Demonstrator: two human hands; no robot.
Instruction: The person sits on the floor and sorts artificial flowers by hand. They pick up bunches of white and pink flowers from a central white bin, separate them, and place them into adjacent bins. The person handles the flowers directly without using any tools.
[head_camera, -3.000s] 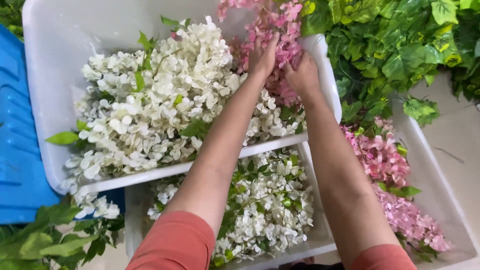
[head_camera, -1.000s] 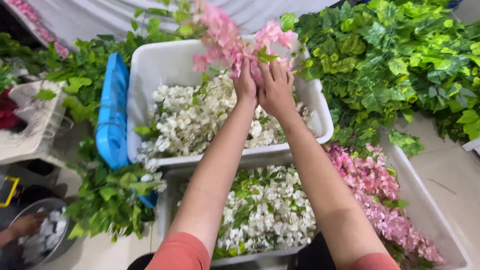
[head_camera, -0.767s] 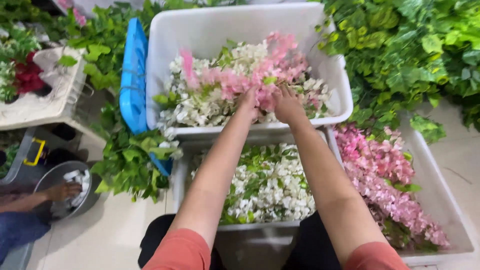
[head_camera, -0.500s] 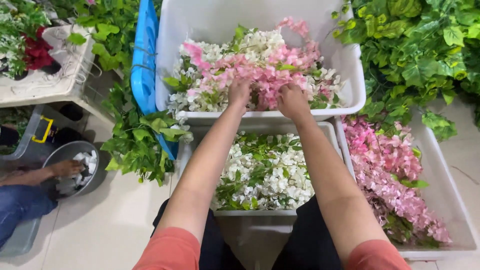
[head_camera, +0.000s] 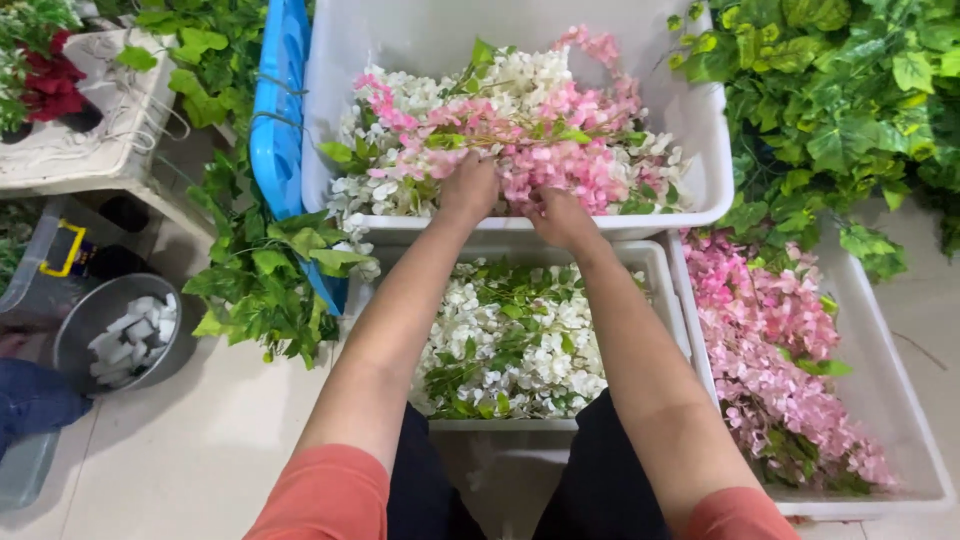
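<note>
My left hand and my right hand both rest on the pink flowers. The pink flowers lie on top of white flowers in the far white bin. My fingers are pushed into the blooms, so I cannot tell if each grip is closed on a stem or just pressing down.

I think these sprays are very light and soft. The petals look thin and could bend or pull off. The long stems are floppy and may catch on the white ones below. The best place to hold looks like the stems under the blooms, not the petals.

The near bin has more white flowers. A side bin on my right has pink ones. Green leaves are piled around.
</note>
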